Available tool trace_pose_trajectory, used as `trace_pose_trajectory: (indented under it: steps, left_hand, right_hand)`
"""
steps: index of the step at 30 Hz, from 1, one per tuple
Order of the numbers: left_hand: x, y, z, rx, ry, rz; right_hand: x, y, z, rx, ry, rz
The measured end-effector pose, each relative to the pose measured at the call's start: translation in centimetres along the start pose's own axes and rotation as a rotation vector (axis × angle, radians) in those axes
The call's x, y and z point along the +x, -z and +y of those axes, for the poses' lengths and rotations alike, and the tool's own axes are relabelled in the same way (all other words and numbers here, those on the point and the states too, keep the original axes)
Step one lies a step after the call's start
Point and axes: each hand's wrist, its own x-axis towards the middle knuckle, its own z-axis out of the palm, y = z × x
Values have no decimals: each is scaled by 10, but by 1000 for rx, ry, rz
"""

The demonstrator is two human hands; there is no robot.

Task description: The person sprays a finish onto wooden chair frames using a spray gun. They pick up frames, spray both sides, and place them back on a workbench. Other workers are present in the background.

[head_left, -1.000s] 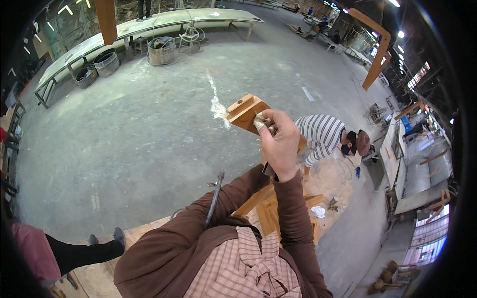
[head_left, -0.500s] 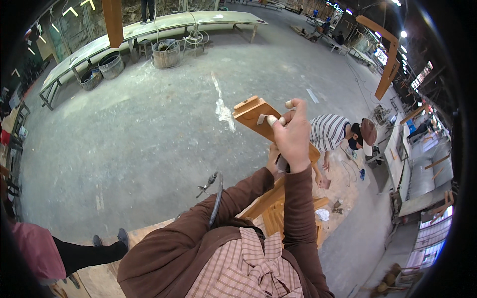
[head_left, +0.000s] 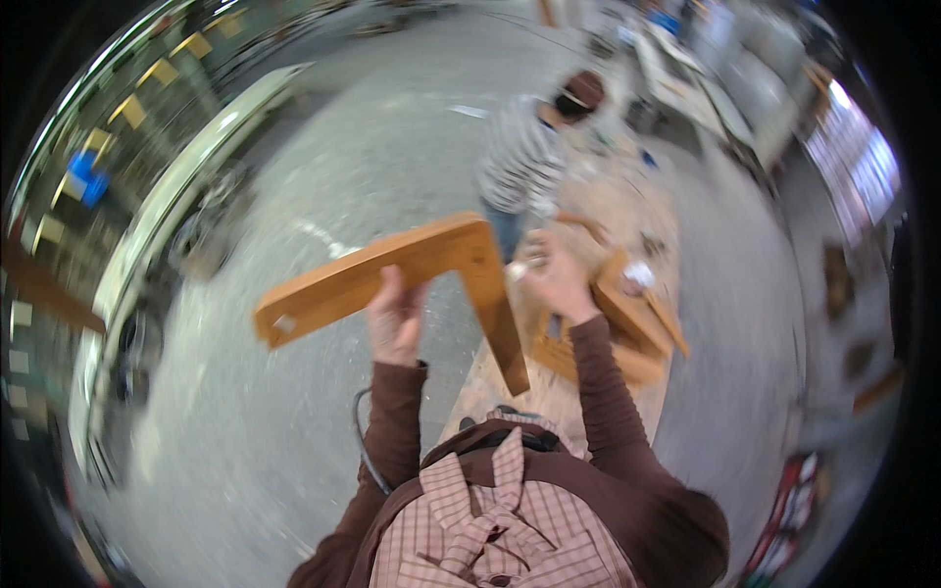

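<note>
An L-shaped piece of orange-brown wood (head_left: 377,269) is held up in front of me. My left hand (head_left: 395,318) grips its long arm from below, thumb lying along the near face. Close to the far-left end, a small pale patch (head_left: 284,322) shows on the wood. The short arm hangs down toward me on the right. Just right of the corner, apart from the wood, my right hand (head_left: 557,279) has its fingers curled in; some fingertips look pale and wrapped. Blur hides whether anything is between them.
Similar wooden pieces (head_left: 627,338) are stacked under my right forearm on a pale board (head_left: 647,211), with a crumpled white wad (head_left: 638,275). Beyond, a person in a striped shirt (head_left: 524,152) bends over the board. A dark hose (head_left: 363,441) runs beside my left arm.
My view has swung right. The wood has turned, showing its full L shape. My right hand, earlier with its thumb at the pale patch, has come off the wood; my left hand now shows holding it.
</note>
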Motion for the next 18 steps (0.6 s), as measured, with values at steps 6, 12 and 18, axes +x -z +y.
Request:
trace_pose_trajectory:
  steps: [6,12,18]
  left_hand:
    - [5,1,6,-300,92,-183]
    - [19,26,-38,-609,467,-390]
    - [37,33,-102,-1028,971,-422]
  right_hand:
    - [-89,-14,22,-79,-181,-266]
    - [-95,25,47,282,-167,-741]
    - [-84,36,53,698,-85,-977]
